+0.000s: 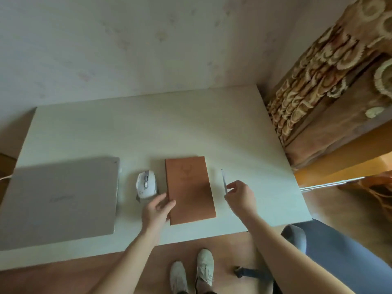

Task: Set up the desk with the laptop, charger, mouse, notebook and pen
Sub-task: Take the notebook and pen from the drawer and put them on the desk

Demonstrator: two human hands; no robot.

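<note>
A closed silver laptop (61,198) lies at the left of the white desk (148,128). A white cable runs off its left edge at the frame's border. To its right sits a white mouse (146,184), then a closed brown notebook (189,189). My left hand (158,209) rests on the notebook's left edge, fingers spread along it. A slim pen (223,181) lies on the desk right of the notebook. My right hand (239,196) is at the pen's near end, thumb and fingers curled around it; whether they pinch it I cannot tell.
A patterned brown curtain (318,81) hangs beyond the desk's right edge. A blue-grey chair (331,251) stands at the lower right. My feet in pale shoes (193,270) are on the wooden floor below the desk's front edge. A wall backs the desk.
</note>
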